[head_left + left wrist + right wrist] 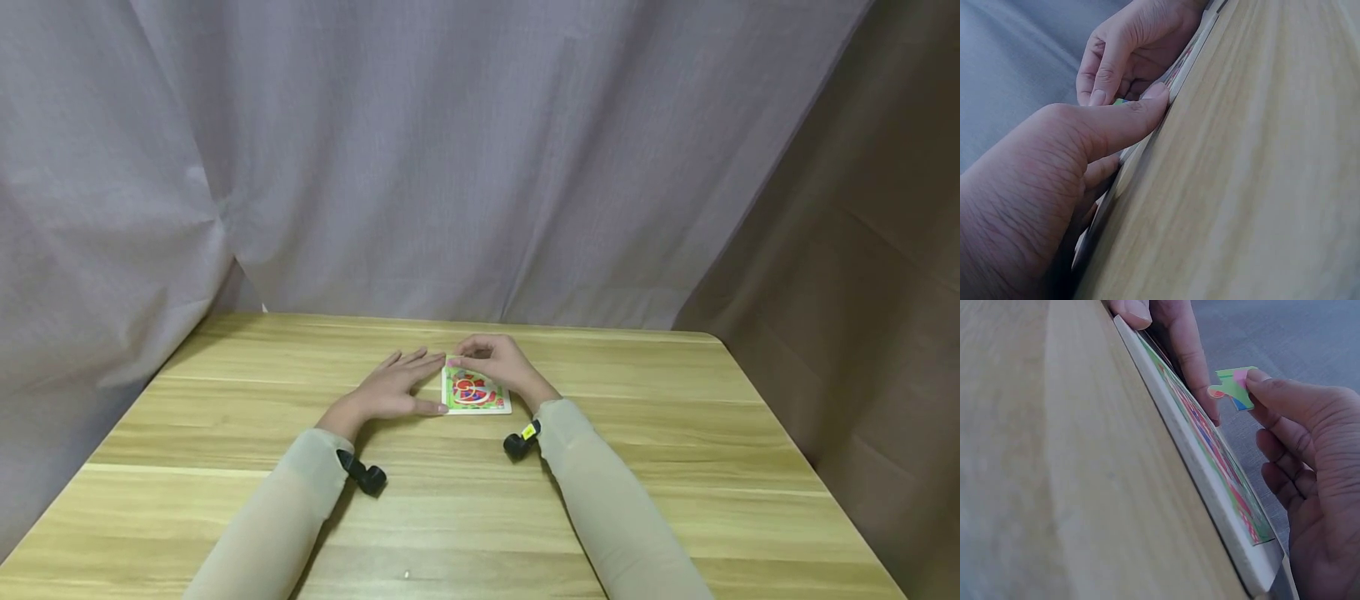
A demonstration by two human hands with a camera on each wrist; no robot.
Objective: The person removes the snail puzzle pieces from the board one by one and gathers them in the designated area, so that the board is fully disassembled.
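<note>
A small square jigsaw puzzle (476, 397) with a white border and a red, green and blue picture lies flat on the wooden table. Between thumb and index finger, my right hand (498, 363) pinches a loose puzzle piece (1234, 389), green with pink, orange and blue patches, above the puzzle's far left part. The right hand's other fingers are curled. My left hand (388, 392) rests at the puzzle's left side, fingers extended, its thumb (1129, 122) at the near left corner and its fingertips by the far left corner.
The wooden table (435, 517) stretches around the puzzle, with a grey curtain (465, 167) behind its far edge and a brown curtain (862, 208) on the right. A small pale speck (407, 574) lies near the front. Both wrists carry black cameras.
</note>
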